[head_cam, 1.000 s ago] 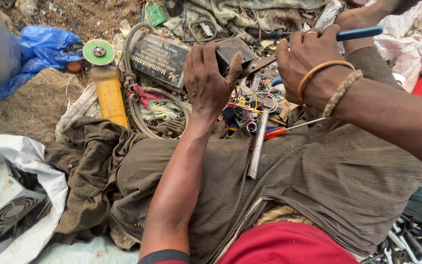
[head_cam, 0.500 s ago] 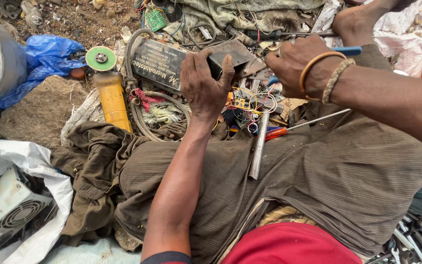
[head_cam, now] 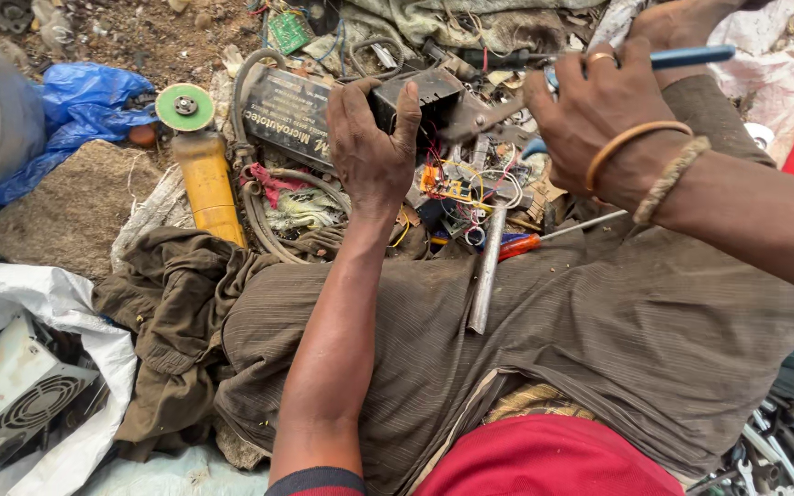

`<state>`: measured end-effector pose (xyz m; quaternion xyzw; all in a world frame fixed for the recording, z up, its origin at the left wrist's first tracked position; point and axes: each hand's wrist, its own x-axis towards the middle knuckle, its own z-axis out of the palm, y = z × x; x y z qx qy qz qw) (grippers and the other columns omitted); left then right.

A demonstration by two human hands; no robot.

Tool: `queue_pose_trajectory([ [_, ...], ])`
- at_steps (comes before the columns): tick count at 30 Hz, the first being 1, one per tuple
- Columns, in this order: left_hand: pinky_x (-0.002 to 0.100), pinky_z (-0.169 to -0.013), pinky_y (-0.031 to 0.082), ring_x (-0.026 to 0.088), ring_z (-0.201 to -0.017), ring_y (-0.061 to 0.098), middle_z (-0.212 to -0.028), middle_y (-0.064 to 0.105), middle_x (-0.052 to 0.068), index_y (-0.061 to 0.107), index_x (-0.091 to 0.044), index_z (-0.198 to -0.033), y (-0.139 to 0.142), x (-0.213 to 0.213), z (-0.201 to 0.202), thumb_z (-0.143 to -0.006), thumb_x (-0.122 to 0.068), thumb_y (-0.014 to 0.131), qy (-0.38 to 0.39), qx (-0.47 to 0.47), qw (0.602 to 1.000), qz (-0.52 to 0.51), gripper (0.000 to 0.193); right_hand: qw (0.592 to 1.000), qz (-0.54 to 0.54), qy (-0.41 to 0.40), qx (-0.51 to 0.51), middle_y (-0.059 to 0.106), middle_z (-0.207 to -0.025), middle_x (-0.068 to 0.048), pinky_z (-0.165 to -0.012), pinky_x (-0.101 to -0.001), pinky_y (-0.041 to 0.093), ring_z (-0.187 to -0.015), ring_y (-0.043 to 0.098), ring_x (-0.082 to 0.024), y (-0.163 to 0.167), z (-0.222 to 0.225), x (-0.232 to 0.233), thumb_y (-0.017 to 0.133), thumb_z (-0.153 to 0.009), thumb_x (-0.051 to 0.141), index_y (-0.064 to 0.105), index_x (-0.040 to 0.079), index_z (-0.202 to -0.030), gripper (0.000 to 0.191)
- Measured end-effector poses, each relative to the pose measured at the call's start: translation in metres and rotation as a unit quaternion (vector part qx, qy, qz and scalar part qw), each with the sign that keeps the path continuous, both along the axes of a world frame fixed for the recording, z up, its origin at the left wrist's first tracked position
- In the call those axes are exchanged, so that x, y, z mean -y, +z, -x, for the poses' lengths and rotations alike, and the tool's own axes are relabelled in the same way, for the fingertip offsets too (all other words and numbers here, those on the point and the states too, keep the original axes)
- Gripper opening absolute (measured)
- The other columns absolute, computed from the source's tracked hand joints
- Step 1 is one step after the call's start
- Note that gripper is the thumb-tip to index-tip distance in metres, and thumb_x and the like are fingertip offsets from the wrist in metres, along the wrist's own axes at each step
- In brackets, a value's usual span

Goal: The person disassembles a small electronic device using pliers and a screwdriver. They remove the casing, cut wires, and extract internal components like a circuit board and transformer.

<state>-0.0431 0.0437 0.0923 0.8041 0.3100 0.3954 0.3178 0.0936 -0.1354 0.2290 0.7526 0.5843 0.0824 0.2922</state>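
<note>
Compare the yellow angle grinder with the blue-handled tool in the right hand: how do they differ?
The yellow angle grinder lies untouched on the ground; the blue-handled tool is held in the right hand. The grinder is thick-bodied with a green disc; the tool is slim. The left hand grips a dark box instead.

A dark, boxy metal casing (head_cam: 425, 96) sits tilted above loose coloured wires, beside a blue-handled tool (head_cam: 682, 57).
</note>
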Motion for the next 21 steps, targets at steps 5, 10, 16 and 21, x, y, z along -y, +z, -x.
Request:
queue_pose_trajectory([
  [5, 0.043, -0.082, 0.049, 0.026, -0.094, 0.058, -0.1, 0.054, 0.01, 0.059, -0.005, -0.11, 0.002, 0.007, 0.0, -0.102, -0.063, 0.054, -0.016, -0.028, 0.999, -0.014, 0.059, 0.999, -0.005, 0.005, 0.045, 0.069, -0.103, -0.022, -0.087, -0.0567, 0.049, -0.096, 0.07, -0.036, -0.015, 0.005, -0.013, 0.059, -0.099, 0.029, 0.063, 0.0, -0.136, 0.047],
  [10, 0.043, -0.084, 0.049, 0.027, -0.096, 0.058, -0.102, 0.055, 0.011, 0.059, -0.005, -0.11, 0.001, 0.009, -0.001, -0.103, -0.063, 0.056, -0.009, -0.028, 0.998, -0.053, 0.059, 0.997, 0.026, 0.004, 0.069, 0.069, -0.1, -0.023, -0.088, -0.061, 0.048, -0.093, 0.07, -0.038, -0.016, 0.013, -0.027, 0.056, -0.105, 0.031, 0.065, -0.004, -0.125, 0.041],
  [16, 0.043, -0.085, 0.05, 0.027, -0.098, 0.06, -0.104, 0.056, 0.011, 0.059, -0.005, -0.111, 0.0, 0.005, -0.003, -0.104, -0.062, 0.055, 0.011, -0.013, 0.998, -0.054, 0.058, 0.991, 0.05, 0.04, 0.118, 0.068, -0.101, -0.021, -0.087, -0.0609, 0.045, -0.099, 0.068, -0.039, -0.006, 0.017, -0.031, 0.055, -0.089, 0.037, 0.065, -0.002, -0.126, 0.054],
  [21, 0.044, -0.084, 0.049, 0.027, -0.097, 0.058, -0.103, 0.054, 0.011, 0.058, -0.006, -0.11, -0.001, 0.004, -0.001, -0.104, -0.064, 0.053, 0.013, -0.038, 0.997, -0.063, 0.058, 0.996, 0.04, -0.014, 0.082, 0.066, -0.094, -0.023, -0.084, -0.0651, 0.044, -0.092, 0.067, -0.041, -0.011, 0.021, -0.039, 0.055, -0.101, 0.029, 0.066, -0.007, -0.123, 0.044],
])
